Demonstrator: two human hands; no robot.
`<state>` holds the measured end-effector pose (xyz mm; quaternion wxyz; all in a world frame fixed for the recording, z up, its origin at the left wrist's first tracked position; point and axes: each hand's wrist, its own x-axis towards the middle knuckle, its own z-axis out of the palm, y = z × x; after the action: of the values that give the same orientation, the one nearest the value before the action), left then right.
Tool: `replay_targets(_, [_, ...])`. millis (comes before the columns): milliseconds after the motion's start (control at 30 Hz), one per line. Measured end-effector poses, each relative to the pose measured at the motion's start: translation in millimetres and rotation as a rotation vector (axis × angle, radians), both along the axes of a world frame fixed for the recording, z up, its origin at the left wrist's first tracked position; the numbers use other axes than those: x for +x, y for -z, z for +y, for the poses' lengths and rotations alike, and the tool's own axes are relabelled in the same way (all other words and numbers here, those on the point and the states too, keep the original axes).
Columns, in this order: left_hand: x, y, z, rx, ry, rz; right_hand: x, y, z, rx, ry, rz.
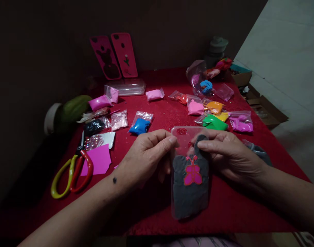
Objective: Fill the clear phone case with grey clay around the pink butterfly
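Observation:
Between my two hands a clear phone case [176,140] is held upright over the table's front part. Grey clay [182,200] covers its lower part and runs up its right side in a strip. A pink butterfly [193,173] with orange-red edges sits on the clay. My left hand [153,151] pinches the case's upper left edge between thumb and fingers. At the upper right edge my right hand [227,152] grips the case, its thumb on the grey strip and its fingers behind.
Red cloth [157,115] covers the table. Scissors [78,168] and pink paper [99,159] lie at left. Bagged clay in blue [140,125], green [214,122] and other colours is spread behind. Two pink phone cases [124,55] lean on the wall; cardboard boxes [267,109] stand at right.

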<state>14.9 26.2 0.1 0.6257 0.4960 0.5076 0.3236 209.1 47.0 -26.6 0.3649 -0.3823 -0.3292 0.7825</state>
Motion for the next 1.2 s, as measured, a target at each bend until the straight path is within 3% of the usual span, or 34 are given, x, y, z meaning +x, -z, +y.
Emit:
replay_targets(467, [4.1,1.2,-0.1,0.008,-0.002,0.012,-5.6,-3.5,-1.9,-0.059,-0.012,0.021])
replay_targets(900, [4.4,-2.1,-1.3,0.012,0.016,0.03,-1.5,2.5,-1.3,0.002,0.073,-0.095])
replay_targets(1200, [3.6,0.0,0.1,0.027,-0.003,0.069,1.7,-2.1,0.2,0.027,0.054,-0.014])
